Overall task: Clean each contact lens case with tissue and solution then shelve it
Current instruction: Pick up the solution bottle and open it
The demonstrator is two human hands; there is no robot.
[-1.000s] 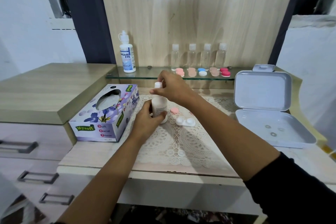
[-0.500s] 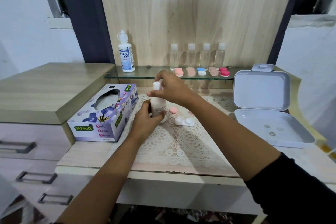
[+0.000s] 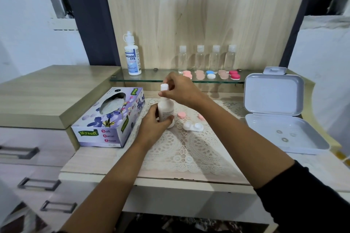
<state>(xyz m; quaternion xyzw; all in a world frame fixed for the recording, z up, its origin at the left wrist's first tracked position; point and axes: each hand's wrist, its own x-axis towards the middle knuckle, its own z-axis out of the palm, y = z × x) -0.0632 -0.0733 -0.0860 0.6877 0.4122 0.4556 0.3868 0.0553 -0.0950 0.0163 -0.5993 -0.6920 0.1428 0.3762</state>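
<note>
A white solution bottle (image 3: 166, 108) stands upright on the lace mat (image 3: 187, 149). My left hand (image 3: 154, 125) is wrapped around its lower body. My right hand (image 3: 179, 90) pinches its white cap (image 3: 164, 87) from above. Just right of the bottle lies an open white contact lens case (image 3: 193, 126), with two loose pink caps (image 3: 181, 115) behind it. The tissue box (image 3: 109, 119) sits to the left of the mat. On the glass shelf (image 3: 151, 79) at the back lie several closed lens cases (image 3: 211, 74) in pink, peach, blue-white and magenta.
A taller blue-labelled solution bottle (image 3: 132, 56) stands at the shelf's left end, with several clear small bottles (image 3: 207, 58) behind the cases. An open grey plastic box (image 3: 280, 115) with small round items lies at the right. A raised wooden counter (image 3: 47, 92) with drawers is at the left.
The bottle and both hands have stayed in about the same place. My right hand's fingers have shifted slightly on the cap.
</note>
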